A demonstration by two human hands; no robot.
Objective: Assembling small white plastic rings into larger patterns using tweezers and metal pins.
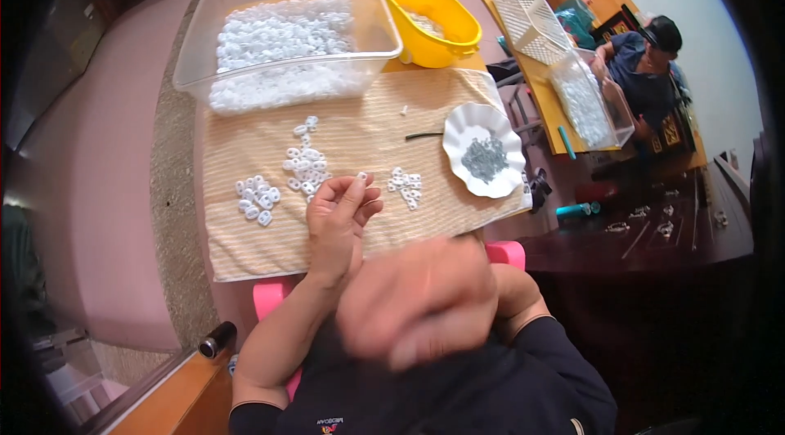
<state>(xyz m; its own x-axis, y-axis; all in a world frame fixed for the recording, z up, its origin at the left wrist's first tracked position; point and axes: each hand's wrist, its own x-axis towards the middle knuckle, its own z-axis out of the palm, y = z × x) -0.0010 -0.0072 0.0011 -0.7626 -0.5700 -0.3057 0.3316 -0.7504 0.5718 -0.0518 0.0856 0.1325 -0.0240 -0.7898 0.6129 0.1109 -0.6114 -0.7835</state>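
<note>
Left of the plate [468, 123], the left hand [338, 210] pinches a white piece [362, 177]; nearer than the plate, the right hand [421, 300] blurs, grip unclear.

Table [399, 65], striped cloth [245, 251] over it. Clear bin [278, 67] at 11 o'clock, yellow basin [452, 18] at 1. On cloth: scalloped plate [481, 119] at 3, black stick [422, 136] at 2, white bits [255, 199] heaped at 8, 10, 4.

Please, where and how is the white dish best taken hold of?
Probably by the dish's wavy rim, from the right, pinched above and below: there it reaches the cloth's edge, while a black stick lies at its left. Keep it level, as grey pieces lie inside.
</note>
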